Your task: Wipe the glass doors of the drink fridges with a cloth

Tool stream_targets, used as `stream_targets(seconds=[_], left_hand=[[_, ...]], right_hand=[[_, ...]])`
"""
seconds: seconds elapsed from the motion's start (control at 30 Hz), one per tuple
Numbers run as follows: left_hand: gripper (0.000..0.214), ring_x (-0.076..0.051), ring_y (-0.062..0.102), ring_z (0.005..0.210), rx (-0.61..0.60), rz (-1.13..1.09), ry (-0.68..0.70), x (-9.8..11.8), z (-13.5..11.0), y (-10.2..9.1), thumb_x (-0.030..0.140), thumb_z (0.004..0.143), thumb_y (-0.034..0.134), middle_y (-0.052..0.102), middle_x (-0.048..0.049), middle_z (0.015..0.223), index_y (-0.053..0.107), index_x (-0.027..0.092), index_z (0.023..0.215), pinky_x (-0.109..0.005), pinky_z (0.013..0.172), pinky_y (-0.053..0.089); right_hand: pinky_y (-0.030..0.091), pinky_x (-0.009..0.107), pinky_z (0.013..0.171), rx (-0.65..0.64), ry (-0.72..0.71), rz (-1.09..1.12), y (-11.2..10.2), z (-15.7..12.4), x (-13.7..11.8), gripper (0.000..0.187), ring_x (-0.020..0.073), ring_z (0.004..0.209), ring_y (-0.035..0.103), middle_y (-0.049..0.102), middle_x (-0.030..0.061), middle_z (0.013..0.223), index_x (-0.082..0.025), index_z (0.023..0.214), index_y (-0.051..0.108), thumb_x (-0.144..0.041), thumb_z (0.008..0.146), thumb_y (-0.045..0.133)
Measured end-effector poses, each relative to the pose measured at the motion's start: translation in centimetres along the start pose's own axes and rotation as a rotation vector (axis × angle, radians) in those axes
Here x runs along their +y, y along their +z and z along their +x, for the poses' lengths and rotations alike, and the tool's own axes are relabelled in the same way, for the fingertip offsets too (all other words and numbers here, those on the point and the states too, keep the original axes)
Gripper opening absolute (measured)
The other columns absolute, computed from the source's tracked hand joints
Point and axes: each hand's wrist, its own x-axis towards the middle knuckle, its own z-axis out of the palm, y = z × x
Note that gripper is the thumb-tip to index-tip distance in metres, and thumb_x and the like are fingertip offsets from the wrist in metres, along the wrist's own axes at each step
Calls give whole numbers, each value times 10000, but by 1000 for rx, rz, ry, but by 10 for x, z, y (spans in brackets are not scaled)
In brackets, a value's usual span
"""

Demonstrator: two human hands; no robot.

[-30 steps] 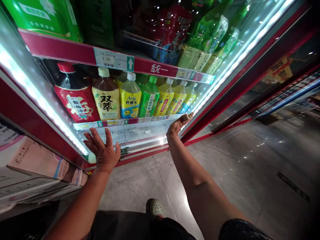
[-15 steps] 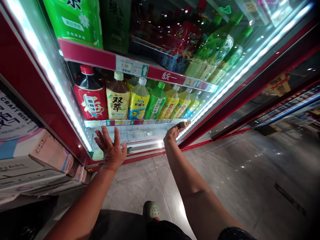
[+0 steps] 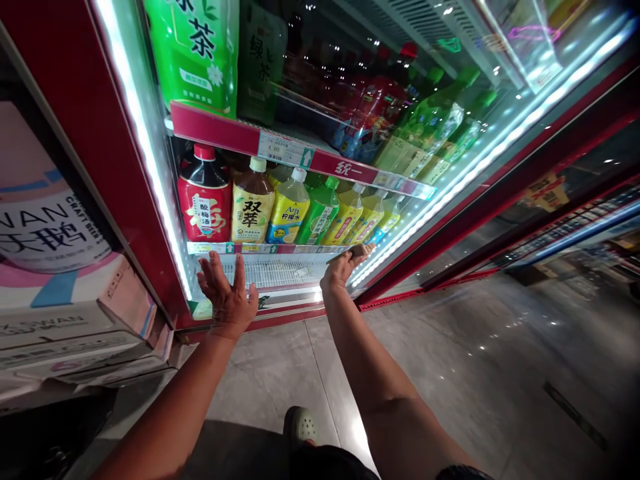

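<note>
My left hand point(image 3: 229, 297) is raised before the lower part of a lit drinks cooler, its fingers spread and nothing in them. Just beyond its fingertips runs the price strip point(image 3: 260, 249) of the bottle shelf. My right hand point(image 3: 343, 268) is at the right end of that strip, fingers stretched to the right; whether they touch it I cannot tell. On the shelf stand a red-labelled bottle point(image 3: 204, 207), a brown-capped-tea-like bottle with a cream label point(image 3: 253, 210), a yellow-and-blue bottle point(image 3: 289, 212), a green bottle point(image 3: 319, 215) and several yellow ones point(image 3: 345, 217).
Below the bottles lies a white wire rack point(image 3: 280, 273). A higher shelf edge point(image 3: 345, 168) carries large green tea bottles point(image 3: 200, 60). Stacked cartons point(image 3: 65, 313) flank the cooler at left. Grey tiles point(image 3: 450, 347) cover the floor.
The view has shifted, so the cooler and cartons appear farther right and slightly lower. Both hands keep nearly the same pose, and the bottles stay on their shelf.
</note>
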Motion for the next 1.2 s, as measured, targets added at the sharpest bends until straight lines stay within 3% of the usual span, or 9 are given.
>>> stream_targets(seconds=[0.17,0.37,0.47,0.57,0.7,0.87,1.0,1.13,1.2], left_hand=[[791,-445,-172,1588,-16,14,-20,-8,3,-3,219,840,659,-50,-224,1744,407,139,1585,-710,1255,-3],[808,-433,-85,1608,12,-24,-1,-14,3,-8,217,840,651,24,-214,1748,389,188,1604,-710,1253,52],[817,-445,-78,1605,35,-19,-22,-17,4,-14,226,836,657,19,-221,1747,387,167,1605,-712,1252,54],[832,-449,-50,1608,5,-44,-53,-24,5,-19,207,821,669,56,-193,1752,393,203,1606,-724,1247,72],[817,-416,1,1619,-35,-62,-44,-31,4,-25,176,827,656,73,-160,1758,403,230,1602,-677,1275,65],[773,-423,-34,1615,-22,-47,-69,-31,8,-35,218,884,621,-14,-174,1758,373,205,1616,-682,1277,53],[789,-420,-49,1614,-45,-57,-71,-33,10,-40,178,868,621,22,-159,1761,375,224,1616,-701,1270,26],[785,-420,-23,1617,-28,-62,-75,-34,10,-45,171,838,650,101,-164,1754,429,226,1589,-705,1267,17],[780,-428,-20,1615,1,-67,-92,-34,11,-48,181,844,653,70,-161,1758,429,228,1590,-712,1264,18]], right_hand=[[89,457,1325,51,-49,14,11,-20,-9,757,136,1632,-7,72,161,1753,-100,1668,-11,-384,996,190],[62,476,1325,28,5,22,16,-36,-14,802,159,1634,-66,8,177,1749,-63,1654,-73,-410,982,196],[68,473,1324,-13,-57,21,20,-47,-19,798,164,1637,-26,-7,161,1753,-91,1663,-52,-429,987,203],[92,503,1314,-21,-113,19,24,-55,-21,790,156,1635,-15,-52,150,1757,-127,1661,-99,-381,972,191],[87,510,1311,-6,-62,34,29,-59,-24,820,152,1632,-46,-92,172,1749,-103,1636,-186,-356,952,189],[37,471,1319,-49,-46,43,30,-75,-32,852,182,1634,-67,-40,198,1746,-47,1649,-81,-461,966,215],[124,484,1315,-84,-169,56,32,-97,-33,806,161,1633,-6,42,168,1747,-116,1661,-75,-422,977,223],[84,541,1313,-83,-78,8,35,-106,-36,770,163,1630,-78,23,146,1752,-154,1663,-86,-391,988,200],[63,558,1310,-123,-112,-7,37,-109,-39,772,174,1631,-101,1,153,1756,-151,1666,-79,-404,997,212]])
